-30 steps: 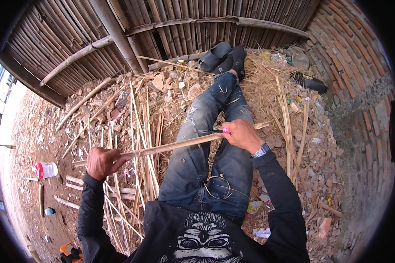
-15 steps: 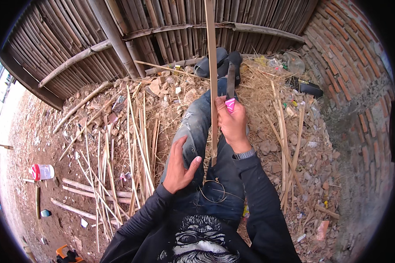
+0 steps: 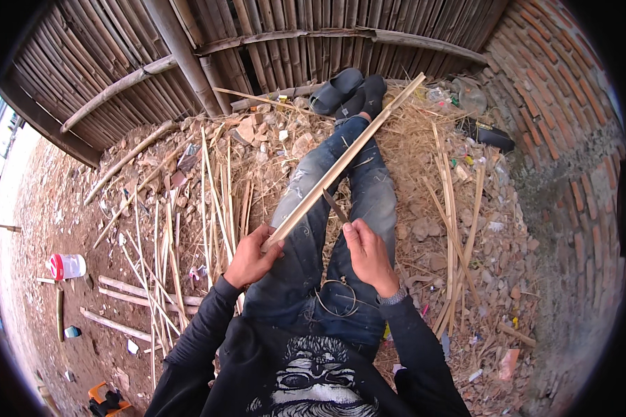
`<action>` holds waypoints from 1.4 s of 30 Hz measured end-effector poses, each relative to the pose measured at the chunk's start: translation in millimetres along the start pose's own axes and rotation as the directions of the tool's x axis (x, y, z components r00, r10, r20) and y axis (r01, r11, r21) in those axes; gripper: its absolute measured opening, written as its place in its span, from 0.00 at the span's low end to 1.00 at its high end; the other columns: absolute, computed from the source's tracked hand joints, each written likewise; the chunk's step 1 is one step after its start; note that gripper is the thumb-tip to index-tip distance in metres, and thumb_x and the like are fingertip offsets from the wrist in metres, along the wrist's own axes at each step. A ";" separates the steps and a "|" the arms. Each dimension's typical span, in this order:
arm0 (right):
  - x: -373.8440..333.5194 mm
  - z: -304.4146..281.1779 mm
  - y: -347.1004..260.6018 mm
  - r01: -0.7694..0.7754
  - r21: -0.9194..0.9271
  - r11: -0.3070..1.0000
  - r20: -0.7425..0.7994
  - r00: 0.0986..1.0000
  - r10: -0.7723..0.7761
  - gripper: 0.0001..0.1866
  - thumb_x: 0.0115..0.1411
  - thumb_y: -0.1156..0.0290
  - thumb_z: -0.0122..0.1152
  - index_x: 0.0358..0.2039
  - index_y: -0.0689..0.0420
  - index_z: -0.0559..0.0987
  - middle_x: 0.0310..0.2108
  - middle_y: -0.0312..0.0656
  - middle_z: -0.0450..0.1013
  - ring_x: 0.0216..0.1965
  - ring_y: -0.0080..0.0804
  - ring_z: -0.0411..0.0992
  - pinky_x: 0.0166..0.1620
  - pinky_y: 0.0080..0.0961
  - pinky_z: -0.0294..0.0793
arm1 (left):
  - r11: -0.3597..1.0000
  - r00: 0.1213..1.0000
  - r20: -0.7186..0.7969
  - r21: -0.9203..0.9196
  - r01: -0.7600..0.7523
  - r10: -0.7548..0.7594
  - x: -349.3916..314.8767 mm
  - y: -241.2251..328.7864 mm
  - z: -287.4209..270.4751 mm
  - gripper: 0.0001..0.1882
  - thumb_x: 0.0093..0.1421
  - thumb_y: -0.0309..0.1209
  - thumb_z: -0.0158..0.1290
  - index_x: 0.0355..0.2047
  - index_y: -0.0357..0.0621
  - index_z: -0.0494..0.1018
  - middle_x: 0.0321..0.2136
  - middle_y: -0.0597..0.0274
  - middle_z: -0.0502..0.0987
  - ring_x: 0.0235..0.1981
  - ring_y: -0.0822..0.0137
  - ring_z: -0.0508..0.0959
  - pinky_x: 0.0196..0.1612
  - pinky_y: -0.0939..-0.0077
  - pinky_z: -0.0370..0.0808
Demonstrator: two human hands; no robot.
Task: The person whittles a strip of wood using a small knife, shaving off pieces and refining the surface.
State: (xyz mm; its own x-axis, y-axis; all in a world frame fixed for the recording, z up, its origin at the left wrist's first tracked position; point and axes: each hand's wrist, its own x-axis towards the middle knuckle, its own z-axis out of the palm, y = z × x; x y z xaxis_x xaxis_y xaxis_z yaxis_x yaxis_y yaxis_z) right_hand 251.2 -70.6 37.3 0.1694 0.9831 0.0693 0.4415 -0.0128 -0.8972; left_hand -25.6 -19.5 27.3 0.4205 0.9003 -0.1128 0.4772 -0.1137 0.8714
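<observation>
A long split bamboo strip (image 3: 348, 154) slants across my outstretched legs, its far end up to the right beyond my feet. My left hand (image 3: 254, 256) is closed round the strip's near end, above my left thigh. In my right hand (image 3: 368, 256) is a knife (image 3: 335, 206), gripped by its handle, which the fingers hide. The blade points up and to the left, its tip close to the strip's lower edge; whether they touch I cannot tell. A thin loop of fibre or wire (image 3: 336, 299) lies on my jeans between the thighs.
Several bamboo strips (image 3: 215, 201) lie on the ground to the left, more (image 3: 448, 201) to the right. A bamboo fence (image 3: 292, 62) stands ahead, a brick wall (image 3: 570, 139) at right. A white-and-red bucket (image 3: 69, 266) and an orange-black tool (image 3: 108, 401) sit at left.
The bamboo strip has swung from upright to a slant, and my left hand, open before, has closed on its near end. My right hand has moved nearer with the knife, off the strip.
</observation>
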 end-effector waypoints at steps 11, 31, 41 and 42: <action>-55.6 46.8 26.1 -0.011 -0.275 0.961 0.226 0.971 0.076 0.35 0.71 0.43 0.57 0.18 0.61 0.78 0.19 0.60 0.74 0.26 0.65 0.76 0.30 0.56 0.73 | 0.998 0.996 0.079 0.063 0.032 -0.037 -6.1 -5.3 6.4 0.19 0.66 0.29 0.59 0.54 0.33 0.73 0.38 0.43 0.83 0.43 0.51 0.84 0.49 0.59 0.78; -69.7 69.8 26.0 0.106 -0.459 0.882 0.203 0.979 -0.012 0.31 0.70 0.43 0.59 0.22 0.59 0.81 0.19 0.57 0.77 0.23 0.62 0.78 0.28 0.55 0.77 | 0.999 0.995 0.087 -0.010 0.040 -0.039 -24.6 -0.5 4.3 0.15 0.68 0.25 0.54 0.52 0.28 0.73 0.28 0.51 0.83 0.35 0.58 0.87 0.40 0.63 0.81; -55.2 57.1 39.4 0.033 -0.414 0.910 0.091 0.996 0.005 0.32 0.73 0.43 0.54 0.22 0.59 0.78 0.18 0.58 0.76 0.23 0.63 0.77 0.28 0.56 0.74 | 0.966 0.940 0.241 -0.026 0.257 -0.244 -72.4 10.6 -32.1 0.15 0.70 0.29 0.54 0.53 0.32 0.75 0.30 0.59 0.84 0.33 0.66 0.84 0.41 0.69 0.78; -59.6 55.9 32.1 0.062 -0.402 0.914 0.126 0.992 -0.012 0.31 0.72 0.43 0.54 0.22 0.58 0.78 0.18 0.57 0.76 0.23 0.63 0.77 0.28 0.56 0.75 | 0.970 0.947 0.225 -0.025 0.243 -0.231 -66.7 12.1 -31.1 0.15 0.70 0.29 0.54 0.53 0.32 0.74 0.30 0.59 0.84 0.33 0.66 0.83 0.41 0.69 0.78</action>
State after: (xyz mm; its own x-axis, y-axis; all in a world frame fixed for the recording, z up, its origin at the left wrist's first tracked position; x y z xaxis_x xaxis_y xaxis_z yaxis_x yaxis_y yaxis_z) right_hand 206.0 -119.3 -20.1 0.0518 0.9983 0.0249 0.7679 -0.0239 -0.6401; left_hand -71.8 -67.9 60.2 0.4613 0.7839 -0.4155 0.5457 0.1186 0.8295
